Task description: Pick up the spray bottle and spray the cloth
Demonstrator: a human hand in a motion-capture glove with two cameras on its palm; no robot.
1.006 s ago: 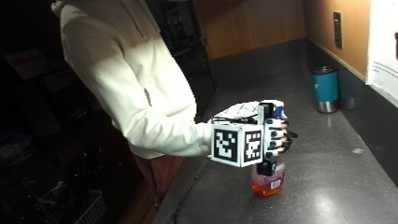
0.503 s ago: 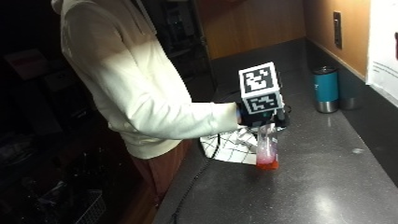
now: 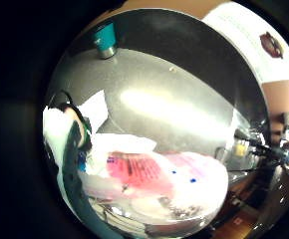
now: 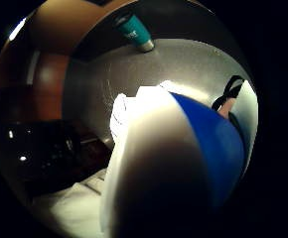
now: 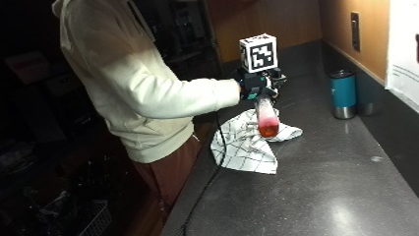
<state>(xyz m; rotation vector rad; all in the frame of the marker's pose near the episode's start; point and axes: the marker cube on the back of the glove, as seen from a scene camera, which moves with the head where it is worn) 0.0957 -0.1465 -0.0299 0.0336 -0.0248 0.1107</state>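
Observation:
In the outside view my gloved right hand (image 5: 256, 87) grips the head of a spray bottle (image 5: 266, 117), clear with pink-red liquid in its lower part. The bottle hangs in the air, base down, just above a white cloth with a black grid (image 5: 251, 143) that lies crumpled on the dark counter (image 5: 327, 187). The little finger side palm view shows the bottle's pink body and label (image 3: 149, 174) close to the palm, with a corner of the cloth (image 3: 95, 108) beyond it. The bottle's white and blue head (image 4: 183, 148) fills the thumb side palm view.
A teal tumbler (image 5: 343, 93) stands by the back wall, right of the hand; it also shows as the tumbler (image 3: 104, 44) and the tumbler (image 4: 134, 30) in the palm views. The counter's front edge (image 5: 196, 196) runs beside the person. A white poster (image 5: 403, 44) hangs on the wall.
My hand has lifted the spray bottle off the counter and carried it up and a little back, so it now hangs over the cloth, which has come into view.

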